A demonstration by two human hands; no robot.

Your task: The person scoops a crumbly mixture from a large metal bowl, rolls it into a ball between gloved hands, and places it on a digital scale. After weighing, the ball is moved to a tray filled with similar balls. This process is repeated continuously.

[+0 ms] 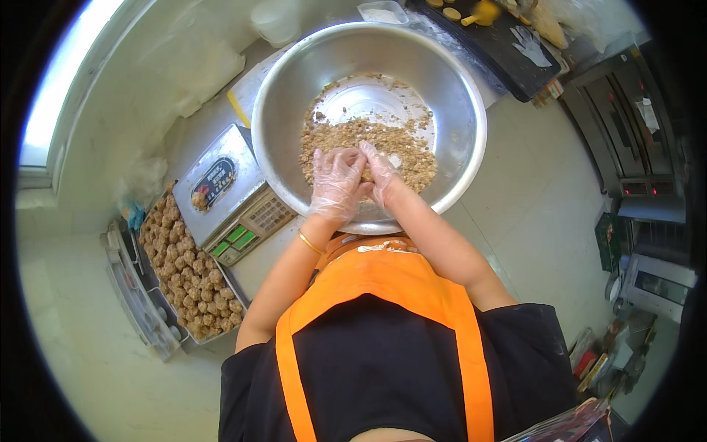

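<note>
Head view: both hands, in clear gloves, are together over the near side of a wide metal bowl [462, 88]. The left hand [336, 180] is curled, with its back up, and the right hand [381, 173] reaches in from the other side, so that their fingers meet above the mix [353, 135]. A bit of tan shows in the gap between the palms; whether the hands are clamped on a lump or it is just mix behind them, I cannot tell. The mix, tan and crumbly with darker bits, lies loose in the bowl, thickest across the middle and just beyond the fingers, thinning toward the far side where bare metal shows. A gold bangle [311, 243] circles the left wrist. Left of the bowl and close to it is a scale [247, 210] with green displays; one ball [199, 200] sits on its metal top. Beyond the scale, farther left, many lumpy brown balls [188, 269] fill a tray [237, 289]. At the upper right, a dark board [492, 46] bears a yellow tool [484, 12] and a pale glove [530, 46]. An orange apron [375, 272] covers the person's front, near the bowl's rim.
</note>
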